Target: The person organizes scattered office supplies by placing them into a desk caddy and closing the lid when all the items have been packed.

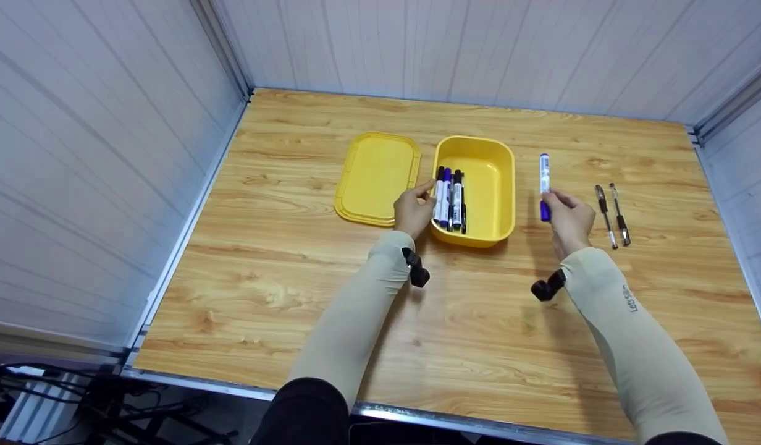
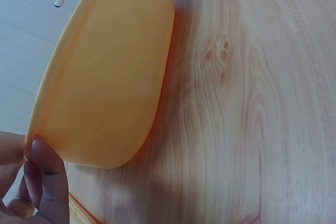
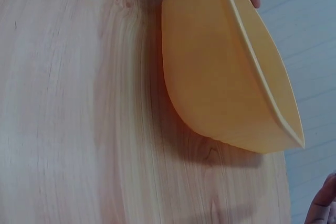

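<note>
While the left hand [image 1: 413, 210] pinches the box's rim between thumb and finger, left of the box, the right hand [image 1: 569, 216] holds a marker [image 1: 545, 175] by its lower part, right of centre in the head view. Stretchy pale sleeves [image 1: 356, 321] cover both forearms.

The box [image 1: 488, 198] is smooth yellow plastic, deep, with rounded corners and a thin lip. The marker is a straight cylinder with a white, printed barrel and blue at both ends; it points toward the top of the frame, apart from the box. Inside the box, more markers and slim pens [image 1: 458, 204] lie along the left side.

A flat yellow lid [image 1: 380, 176] with a ridged border rests to the left; two pens [image 1: 603, 201] with dark grips lie at right. Beneath runs a wood-grain table [image 1: 263, 296] with knots and a metal front edge. Pale, streaked panels [image 1: 380, 49] rise behind and at both sides; dark cables [image 1: 53, 395] tangle at lower left.
</note>
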Tool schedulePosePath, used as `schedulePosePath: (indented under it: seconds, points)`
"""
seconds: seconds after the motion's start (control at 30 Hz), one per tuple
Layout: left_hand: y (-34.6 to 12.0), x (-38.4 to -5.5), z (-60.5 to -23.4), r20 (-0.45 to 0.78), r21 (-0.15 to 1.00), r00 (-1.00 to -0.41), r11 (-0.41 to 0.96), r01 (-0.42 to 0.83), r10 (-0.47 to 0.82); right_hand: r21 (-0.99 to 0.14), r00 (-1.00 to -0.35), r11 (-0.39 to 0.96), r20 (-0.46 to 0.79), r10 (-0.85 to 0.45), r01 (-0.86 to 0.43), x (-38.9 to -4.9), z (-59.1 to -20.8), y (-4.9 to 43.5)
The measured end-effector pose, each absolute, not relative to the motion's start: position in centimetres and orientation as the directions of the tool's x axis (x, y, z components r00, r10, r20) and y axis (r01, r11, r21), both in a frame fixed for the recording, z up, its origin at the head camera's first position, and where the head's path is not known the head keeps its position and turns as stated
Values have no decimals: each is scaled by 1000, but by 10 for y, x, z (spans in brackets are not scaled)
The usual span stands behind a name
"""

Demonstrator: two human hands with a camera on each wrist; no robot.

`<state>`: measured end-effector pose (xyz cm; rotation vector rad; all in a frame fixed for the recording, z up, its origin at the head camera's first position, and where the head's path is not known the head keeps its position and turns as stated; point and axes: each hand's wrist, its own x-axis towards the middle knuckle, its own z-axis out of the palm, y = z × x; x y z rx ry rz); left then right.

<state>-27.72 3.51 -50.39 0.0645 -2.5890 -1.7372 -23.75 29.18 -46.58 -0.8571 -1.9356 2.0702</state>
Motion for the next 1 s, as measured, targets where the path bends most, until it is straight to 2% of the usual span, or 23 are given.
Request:
schedulePosePath:
  seconds: [0.5,1.0]
  points:
    - [36,-277,-504,-30,935,-998,351,-45,-49,-951,-809,-163,-308,500,261,-243,-465,280]
    - [35,-277,-504,13,925,-999,379,-8,-52,-951,-811,-139,-307,498,275,-244,-464,266]
